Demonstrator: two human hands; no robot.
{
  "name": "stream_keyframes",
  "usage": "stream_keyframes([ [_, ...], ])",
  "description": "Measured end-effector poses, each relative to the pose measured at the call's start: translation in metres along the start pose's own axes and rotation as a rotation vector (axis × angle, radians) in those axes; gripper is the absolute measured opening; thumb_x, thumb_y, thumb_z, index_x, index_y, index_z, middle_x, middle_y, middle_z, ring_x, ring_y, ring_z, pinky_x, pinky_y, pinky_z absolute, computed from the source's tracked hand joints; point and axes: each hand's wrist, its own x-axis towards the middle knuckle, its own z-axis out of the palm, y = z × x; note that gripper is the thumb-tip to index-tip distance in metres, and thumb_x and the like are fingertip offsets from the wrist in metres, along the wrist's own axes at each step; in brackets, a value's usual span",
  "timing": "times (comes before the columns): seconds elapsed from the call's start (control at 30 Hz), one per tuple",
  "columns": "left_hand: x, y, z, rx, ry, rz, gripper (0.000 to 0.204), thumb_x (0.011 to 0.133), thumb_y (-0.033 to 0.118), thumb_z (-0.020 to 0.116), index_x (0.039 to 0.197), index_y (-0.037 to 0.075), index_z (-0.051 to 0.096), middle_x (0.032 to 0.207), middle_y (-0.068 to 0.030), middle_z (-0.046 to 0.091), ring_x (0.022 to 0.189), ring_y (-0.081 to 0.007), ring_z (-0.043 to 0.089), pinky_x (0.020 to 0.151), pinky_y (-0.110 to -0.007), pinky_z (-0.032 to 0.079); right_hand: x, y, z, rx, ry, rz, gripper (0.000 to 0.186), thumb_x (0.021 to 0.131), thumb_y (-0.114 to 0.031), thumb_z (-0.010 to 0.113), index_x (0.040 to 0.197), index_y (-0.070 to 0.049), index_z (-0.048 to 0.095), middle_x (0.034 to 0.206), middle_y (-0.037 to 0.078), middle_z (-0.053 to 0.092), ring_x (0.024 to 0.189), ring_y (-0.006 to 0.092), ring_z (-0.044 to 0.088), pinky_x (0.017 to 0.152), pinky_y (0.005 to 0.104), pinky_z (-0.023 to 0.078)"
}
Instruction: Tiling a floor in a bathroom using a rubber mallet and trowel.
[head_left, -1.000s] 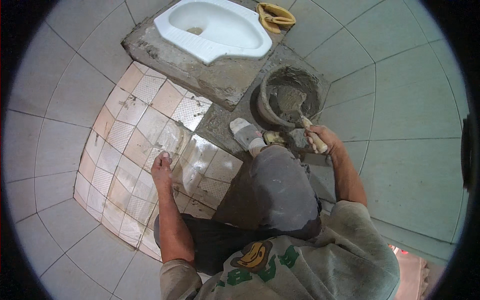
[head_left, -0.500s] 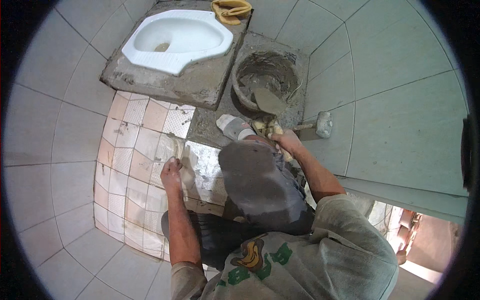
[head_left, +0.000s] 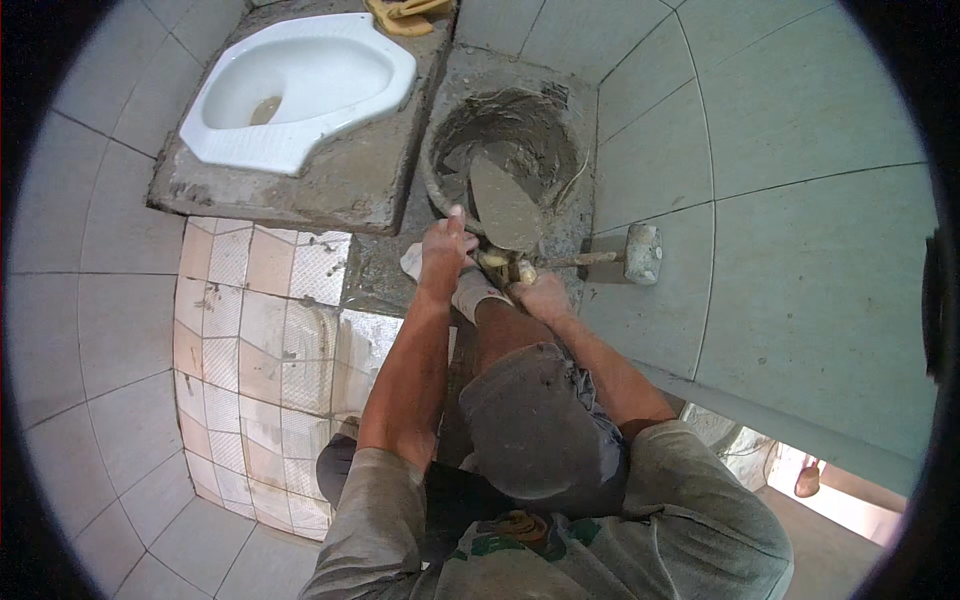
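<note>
My right hand (head_left: 543,295) is closed around the handle end of a trowel, in front of a bucket. The trowel's broad, mortar-coated blade (head_left: 505,200) slants over the near side of that round bucket (head_left: 432,178), which holds wet grey mortar (head_left: 530,150). At the bucket's near left rim is my left hand (head_left: 445,245), its fingers bent around the edge and one digit pointing up. Just right of my right hand, a hammer (head_left: 643,254) with a pale block head and a short handle sits close to the wall. A yellowish piece (head_left: 495,260) between my hands is partly hidden.
A white squat toilet (head_left: 300,150) is set in a raised concrete slab (head_left: 350,200) at the far left, with yellow gloves (head_left: 408,18) behind it. Patterned floor tiles (head_left: 265,330) lie to my left. Tiled walls (head_left: 800,230) close in on both sides; my bent knee is between my arms.
My left hand has left the floor tiles and moved up and right to the bucket's rim. My right hand has stayed at the trowel. The whole view has shifted slightly.
</note>
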Motion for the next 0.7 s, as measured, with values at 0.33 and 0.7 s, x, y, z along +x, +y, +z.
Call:
stream_keyframes([
  [0.33, 0.012, -0.006, 0.016, -0.264, 0.158, 0.115, 0.037, 0.097, 0.028, 0.061, 0.077, -0.003, 0.059, 0.068, -0.0092, 0.06, 0.045, -0.0173, 0.054, 0.039, -0.032, 0.042, -0.008, 0.044, 0.018, -0.079, -0.083, -0.055, 0.042, 0.081, -0.037, 0.069, 0.092, 0.004, 0.07, 0.1, 0.029, 0.067, 0.099, 0.044, 0.065, 0.086, 0.0488, 0.052],
  [0.7, 0.032, -0.016, 0.006, -0.209, 0.228, -0.021, 0.045, 0.094, 0.04, 0.063, 0.099, -0.004, 0.057, 0.073, -0.0156, 0.063, 0.061, -0.028, 0.061, 0.053, -0.049, 0.049, -0.099, 0.06, -0.008, -0.169, -0.229, 0.041, 0.035, 0.08, -0.029, 0.066, 0.079, 0.006, 0.068, 0.088, 0.029, 0.067, 0.084, 0.0459, 0.067, 0.079, 0.0489, 0.055],
])
